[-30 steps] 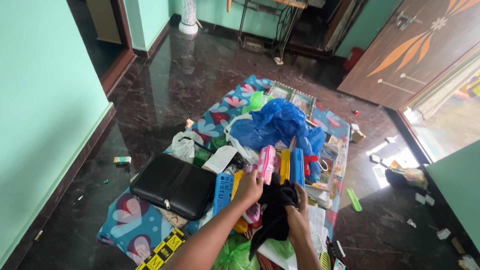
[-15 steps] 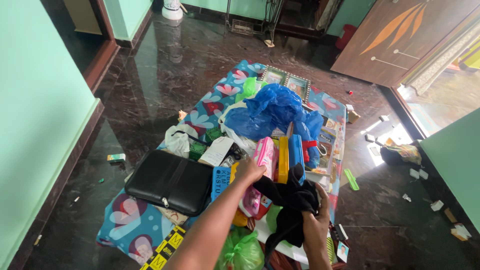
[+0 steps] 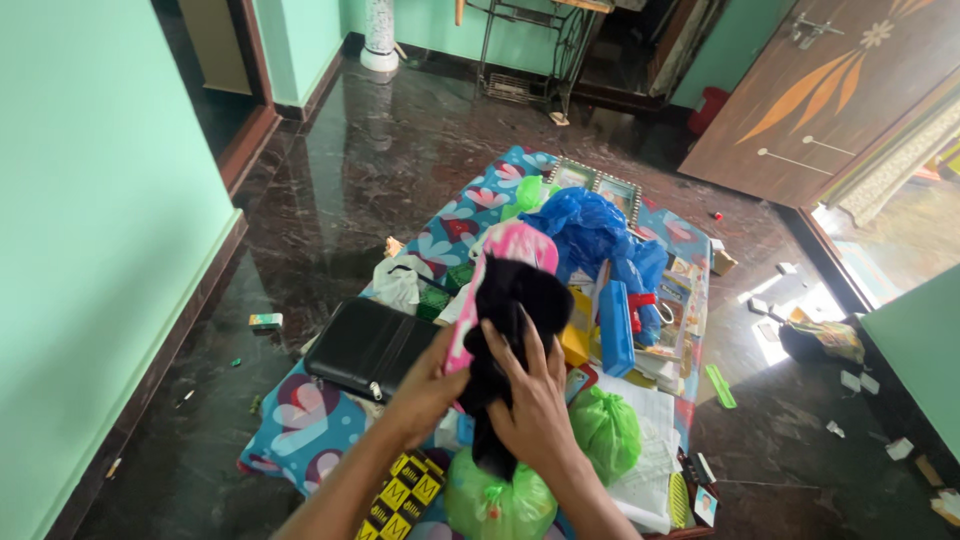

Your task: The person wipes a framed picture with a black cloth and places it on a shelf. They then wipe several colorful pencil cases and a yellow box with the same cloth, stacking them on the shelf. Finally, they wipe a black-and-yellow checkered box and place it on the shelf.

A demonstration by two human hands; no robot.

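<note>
Dark glossy floor [image 3: 400, 170] surrounds the cluttered floral mat [image 3: 300, 425]. Your left hand [image 3: 425, 390] clasps the pink case [image 3: 500, 262], and your right hand [image 3: 535, 400] grips the black cloth [image 3: 515, 300] draped over it. That cloth could slide off, or the case could drop onto the green bags [image 3: 605, 430].

Both bare forearms reach up from the lower edge of the frame, converging at centre. The left hand [image 3: 425, 395] curls closed in a grasp, thumb side up. The right hand [image 3: 535, 405] sits just beside it, fingers [image 3: 527, 345] spread upward and pressing, palm forward.

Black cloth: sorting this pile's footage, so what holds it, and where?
Both hands: right hand grips the black cloth mid-length; left hand holds the pink case behind it.
</note>
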